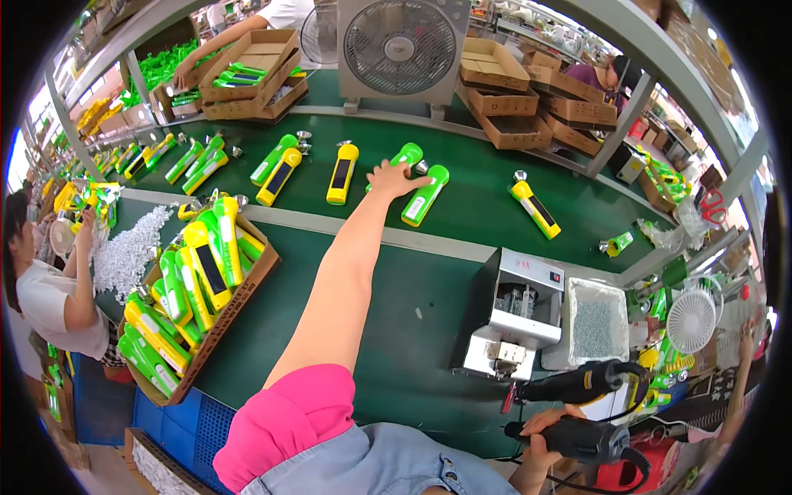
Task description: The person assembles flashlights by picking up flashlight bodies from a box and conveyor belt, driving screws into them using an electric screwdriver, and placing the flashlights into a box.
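My left hand (392,179) reaches across to the green conveyor belt, fingers spread over a green flashlight (408,153). Its thumb is at a second green and yellow flashlight (426,196) just to the right. Whether the fingers press on either one is hard to tell. At the lower right, my right hand (544,429) is wrapped round a black electric screwdriver (586,439) with a cable. Another black power tool (569,384) lies just above it, beside a screw feeder machine (524,305).
More flashlights, such as a yellow one (341,175), lie along the belt (470,198). A cardboard box (216,330) full of flashlights stands at left, near a pile of small clear parts (132,252). A white tray (569,330) holds screws. A box fan (402,49) stands behind. Co-workers sit nearby.
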Available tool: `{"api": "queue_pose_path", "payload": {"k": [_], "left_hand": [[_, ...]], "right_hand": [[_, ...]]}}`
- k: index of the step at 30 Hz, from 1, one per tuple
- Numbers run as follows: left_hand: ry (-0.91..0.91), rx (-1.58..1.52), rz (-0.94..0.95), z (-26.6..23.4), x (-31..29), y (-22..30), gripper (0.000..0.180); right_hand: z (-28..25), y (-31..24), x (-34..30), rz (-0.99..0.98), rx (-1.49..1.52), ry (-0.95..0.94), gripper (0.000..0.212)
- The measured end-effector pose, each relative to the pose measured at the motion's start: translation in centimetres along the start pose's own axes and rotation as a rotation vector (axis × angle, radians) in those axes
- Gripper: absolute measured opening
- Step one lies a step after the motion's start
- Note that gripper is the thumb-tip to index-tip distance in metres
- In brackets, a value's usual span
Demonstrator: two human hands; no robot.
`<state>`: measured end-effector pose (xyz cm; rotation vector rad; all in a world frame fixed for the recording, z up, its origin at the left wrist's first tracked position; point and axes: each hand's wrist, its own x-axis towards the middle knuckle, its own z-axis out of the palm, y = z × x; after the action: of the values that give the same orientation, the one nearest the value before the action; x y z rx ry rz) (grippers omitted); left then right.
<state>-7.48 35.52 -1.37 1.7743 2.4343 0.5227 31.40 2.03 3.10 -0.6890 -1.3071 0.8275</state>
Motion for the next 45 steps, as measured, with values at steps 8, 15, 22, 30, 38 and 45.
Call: {"api": "queue_pose_path", "payload": {"k": [8, 15, 22, 30, 38, 45], "left_hand": [[-0.045, 0.014, -0.015, 2.8, -3.3, 6.7, 0.057], [0.262, -0.302, -0.100, -5.3, -9.9, 4.2, 0.051], [0.806, 0.079, -0.479, -19.4, -25.4, -13.6, 0.053], [0.662, 0.433, -0.925, -19.9, -34.3, -22.3, 0.061], [0.541, 0.290, 0.106, -18.4, -18.3, -11.4, 0.028], [0.241, 0.712, 0.806, -4.1, -1.4, -12.1, 0.028]], "right_hand": [[-0.1, 0.1, 0.9, 0.006, -0.022, -0.062, 0.055], [0.0, -0.9, 0.4, -0.042, -0.085, -0.055, 0.065], [0.4, 0.1, 0.6, -0.063, 0.074, -0.145, 0.068], [0.9, 1.1, 1.0, -0.029, 0.262, -0.257, 0.064], [1.1, 1.0, 1.0, -0.014, 0.133, -0.140, 0.062], [1.6, 0.3, -0.5, 0.003, -0.066, 0.025, 0.062]]}}
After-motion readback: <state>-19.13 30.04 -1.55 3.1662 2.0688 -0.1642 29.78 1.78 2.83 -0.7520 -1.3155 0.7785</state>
